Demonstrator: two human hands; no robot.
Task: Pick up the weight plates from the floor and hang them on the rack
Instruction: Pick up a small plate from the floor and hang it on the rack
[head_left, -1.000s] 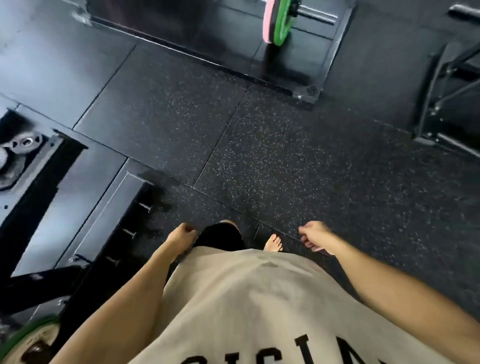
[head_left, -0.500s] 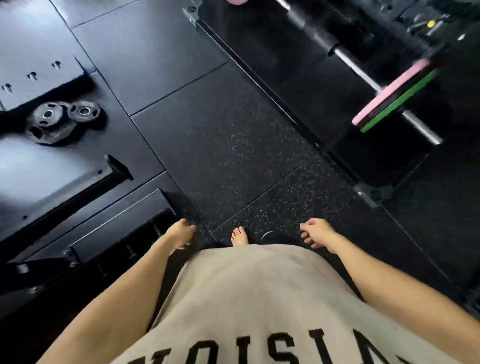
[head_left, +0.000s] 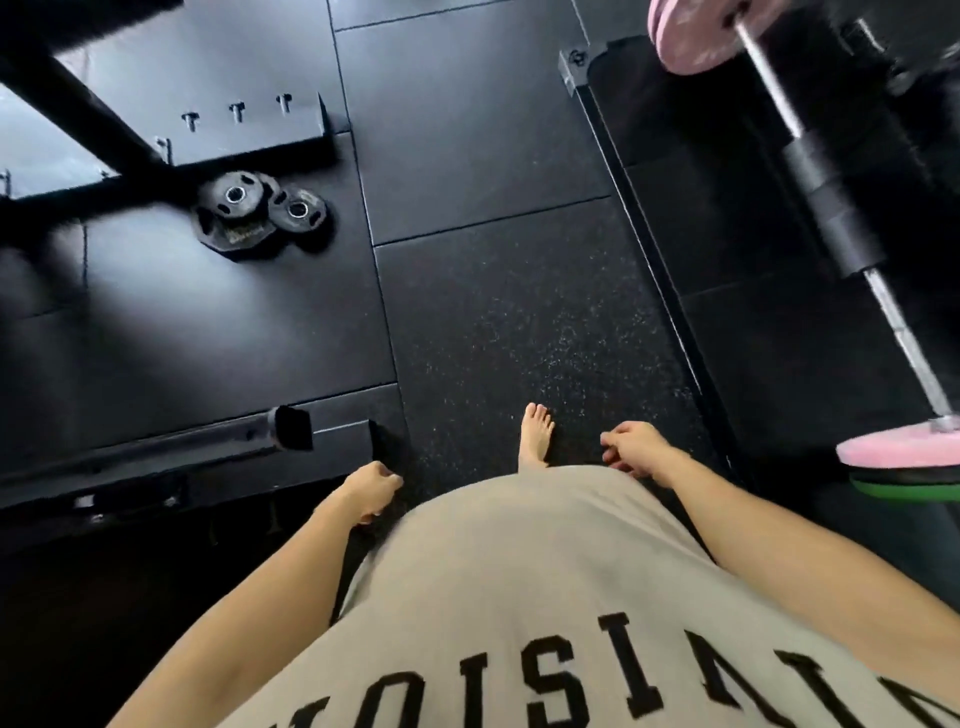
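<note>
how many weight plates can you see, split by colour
Black plates loose on the floor: 2, a larger one and a smaller one overlapping its edge.
Pink plates on the barbell: 2, one at the far end, one at the near end.
Green plates on the barbell: 1, at the near end; a dark layer between it and the pink one is unclear.
Total: 5

Black rubber floor (head_left: 498, 322), tiled and speckled. Two black weight plates (head_left: 260, 213) lie flat on it, the smaller overlapping the larger's right edge, just below the rack base (head_left: 249, 130). Right of the plates: a bare foot (head_left: 536, 434), then a barbell (head_left: 852, 249) with pink plates.
</note>
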